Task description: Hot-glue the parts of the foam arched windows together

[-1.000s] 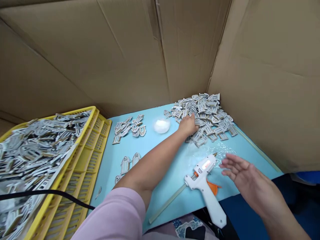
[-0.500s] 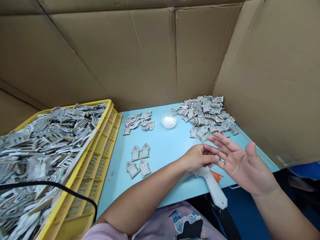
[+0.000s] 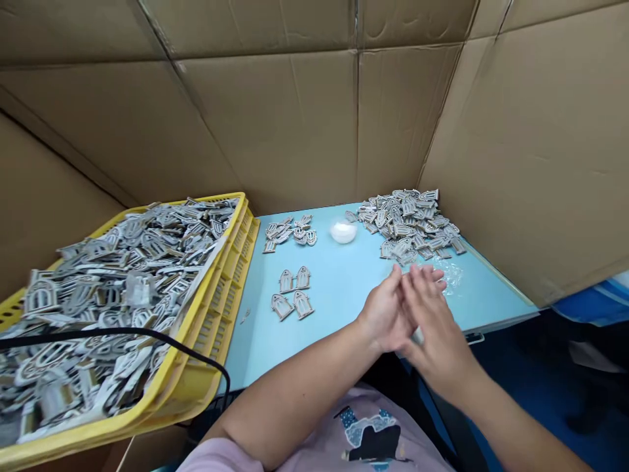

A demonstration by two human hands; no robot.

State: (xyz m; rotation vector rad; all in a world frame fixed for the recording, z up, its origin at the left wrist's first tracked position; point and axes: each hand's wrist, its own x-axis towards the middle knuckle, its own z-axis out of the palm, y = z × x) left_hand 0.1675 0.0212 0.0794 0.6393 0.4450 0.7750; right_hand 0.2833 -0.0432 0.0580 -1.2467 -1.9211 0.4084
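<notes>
My left hand (image 3: 388, 314) and my right hand (image 3: 435, 328) meet in front of my body, over the table's near edge. Their palms face each other and touch, and the fingers of both are stretched out. No object shows between them, though the space between the palms is partly hidden. Just beyond the fingertips lies some crinkled clear plastic (image 3: 449, 275). Several arched, window-shaped pieces (image 3: 293, 293) lie in a small group left of my hands. Behind my hands is a large heap of similar pieces (image 3: 407, 223).
A yellow plastic crate (image 3: 230, 282) full of such pieces stands at the left, with a black cable (image 3: 147, 332) across it. A smaller pile (image 3: 289, 233) and a rounded white thing (image 3: 343, 231) sit at the back of the light blue table (image 3: 339, 288). Cardboard walls (image 3: 295, 131) surround it.
My right hand has turned over and come against my left palm; the left fingers have straightened from a pinch. The white handle and orange thing beneath are largely out of sight. The view has shifted left.
</notes>
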